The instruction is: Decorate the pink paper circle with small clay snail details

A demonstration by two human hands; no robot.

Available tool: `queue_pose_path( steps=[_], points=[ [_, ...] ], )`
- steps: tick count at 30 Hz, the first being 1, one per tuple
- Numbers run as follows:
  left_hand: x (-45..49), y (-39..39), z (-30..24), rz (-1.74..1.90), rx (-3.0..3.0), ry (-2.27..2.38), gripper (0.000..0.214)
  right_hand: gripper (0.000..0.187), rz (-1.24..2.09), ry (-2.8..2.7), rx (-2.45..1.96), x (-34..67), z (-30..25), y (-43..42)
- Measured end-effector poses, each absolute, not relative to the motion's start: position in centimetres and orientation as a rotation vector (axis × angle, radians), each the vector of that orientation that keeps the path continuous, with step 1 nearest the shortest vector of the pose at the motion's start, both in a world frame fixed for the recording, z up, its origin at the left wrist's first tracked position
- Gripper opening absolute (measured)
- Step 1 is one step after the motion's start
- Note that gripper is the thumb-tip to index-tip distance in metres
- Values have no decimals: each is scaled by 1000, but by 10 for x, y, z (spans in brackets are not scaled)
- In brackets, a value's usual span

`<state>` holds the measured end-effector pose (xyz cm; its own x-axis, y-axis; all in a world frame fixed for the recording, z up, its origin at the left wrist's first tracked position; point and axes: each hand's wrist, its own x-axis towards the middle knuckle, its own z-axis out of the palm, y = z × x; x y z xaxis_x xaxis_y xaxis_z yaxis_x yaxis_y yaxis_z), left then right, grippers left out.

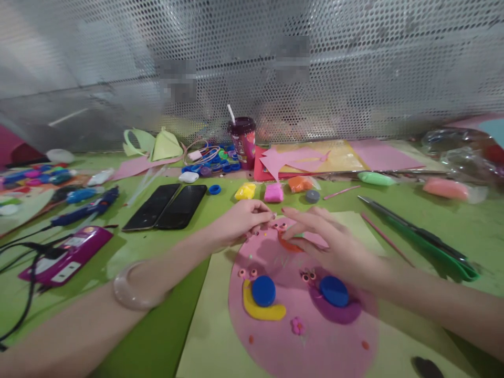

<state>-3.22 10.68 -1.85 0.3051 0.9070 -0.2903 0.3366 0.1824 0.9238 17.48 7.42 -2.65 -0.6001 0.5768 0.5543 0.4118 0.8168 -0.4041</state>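
Observation:
A pink paper shape point(275, 336) lies on a pale yellow sheet point(205, 325) before me. At its far edge my left hand point(252, 218) is closed in a pinch; whatever it grips is too small to name. My right hand point(328, 236) reaches over from the right, fingers apart, above an orange clay piece point(289, 241) that it partly covers. Nearer me are a yellow clay snail body point(262, 310) and a purple clay one point(338, 312), each with a blue bottle cap point(263, 291) and small eyes. A pink clay flower point(298, 326) sits between them.
Two phones point(181, 207), a magenta power strip point(71, 257) and a glue gun point(88, 207) lie left. Clay packets point(273, 192) and a cup with a straw point(243, 142) stand behind. Green scissors or a cutter point(421, 239) lies right, before a perforated metal panel point(334, 94).

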Motion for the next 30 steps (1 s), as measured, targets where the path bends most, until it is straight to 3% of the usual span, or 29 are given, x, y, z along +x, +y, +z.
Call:
queue_pose_path(
  steps=[8, 16, 30],
  points=[
    [-32, 106, -16, 604, 1372, 1269, 4, 54, 223, -2446, -586, 173, -28, 77],
    [-34, 106, -18, 597, 1400, 1241, 8, 34, 55, -2509, -558, 177, -30, 82],
    [-38, 109, -26, 576, 1417, 1230, 13, 39, -63, -2623, -490, 178, -28, 84]
  ],
)
